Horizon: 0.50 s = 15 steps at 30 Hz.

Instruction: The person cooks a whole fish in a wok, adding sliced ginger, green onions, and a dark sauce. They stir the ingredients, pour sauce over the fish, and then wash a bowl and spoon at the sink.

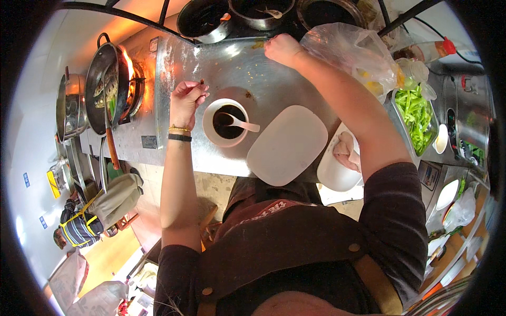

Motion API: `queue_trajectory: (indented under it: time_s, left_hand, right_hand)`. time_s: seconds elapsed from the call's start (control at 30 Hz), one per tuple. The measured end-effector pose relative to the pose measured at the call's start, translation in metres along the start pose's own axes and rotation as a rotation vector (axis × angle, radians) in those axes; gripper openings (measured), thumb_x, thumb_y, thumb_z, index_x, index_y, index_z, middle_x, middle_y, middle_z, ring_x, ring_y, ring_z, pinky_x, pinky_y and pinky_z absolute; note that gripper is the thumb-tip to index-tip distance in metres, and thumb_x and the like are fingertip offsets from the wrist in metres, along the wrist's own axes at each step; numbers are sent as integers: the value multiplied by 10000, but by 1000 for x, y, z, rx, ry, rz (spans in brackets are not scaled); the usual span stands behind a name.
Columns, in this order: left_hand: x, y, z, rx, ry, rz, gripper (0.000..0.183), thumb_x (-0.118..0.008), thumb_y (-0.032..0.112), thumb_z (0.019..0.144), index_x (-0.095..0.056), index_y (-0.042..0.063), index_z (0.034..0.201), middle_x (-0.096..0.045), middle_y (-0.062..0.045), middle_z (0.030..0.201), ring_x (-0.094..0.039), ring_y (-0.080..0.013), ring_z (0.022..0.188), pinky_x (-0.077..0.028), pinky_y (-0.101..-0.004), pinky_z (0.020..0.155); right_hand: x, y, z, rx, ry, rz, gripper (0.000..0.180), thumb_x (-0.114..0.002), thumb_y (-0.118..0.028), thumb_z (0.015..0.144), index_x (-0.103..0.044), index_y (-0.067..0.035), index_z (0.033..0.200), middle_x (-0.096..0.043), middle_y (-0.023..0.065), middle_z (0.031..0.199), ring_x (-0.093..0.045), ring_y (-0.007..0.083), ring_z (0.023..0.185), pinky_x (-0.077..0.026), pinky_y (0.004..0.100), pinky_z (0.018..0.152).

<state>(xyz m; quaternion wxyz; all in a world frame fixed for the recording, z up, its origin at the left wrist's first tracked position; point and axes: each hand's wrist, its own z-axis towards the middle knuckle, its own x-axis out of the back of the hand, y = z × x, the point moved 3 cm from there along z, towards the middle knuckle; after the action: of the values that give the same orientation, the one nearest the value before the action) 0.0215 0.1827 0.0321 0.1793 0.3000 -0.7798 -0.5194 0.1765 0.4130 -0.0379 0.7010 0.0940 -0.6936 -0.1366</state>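
Observation:
My left hand, raised over the steel counter, pinches a small dark piece between thumb and fingertips. Beside it stands a white bowl of dark liquid with a white spoon resting in it. My right hand is closed at the counter's far edge, close to the pots; whether it holds anything is hidden. Between my arms lies a white oval plate or lid. Partly under my right forearm, a white dish carries pale raw meat.
At left, a wok with fish and green onion sits over a flame. Several pots line the back. A plastic bag and a tray of sliced greens are at right. Another person is at lower left.

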Motion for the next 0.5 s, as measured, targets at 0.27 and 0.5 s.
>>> queue_trajectory:
  time_s: [0.27, 0.5]
  left_hand:
    - [-38, 1, -33, -214, -85, 199, 100, -630, 29, 835, -577, 13, 918, -664, -89, 873, -629, -132, 729, -498, -229, 645]
    - [-84, 14, -81, -625, 27, 962, 95, -688, 139, 795, -664, 51, 817, -629, -37, 798, -619, -120, 674, -483, -263, 598]
  right_hand:
    - [62, -34, -12, -474, -76, 1233, 132, -533, -181, 798, -582, -65, 759, -611, 65, 674, -616, 189, 598, -452, 297, 473]
    - [71, -121, -49, -879, -166, 2935, 220, -443, -260, 949, -522, -107, 812, -502, 10, 716, -389, 84, 510, -246, 186, 392]
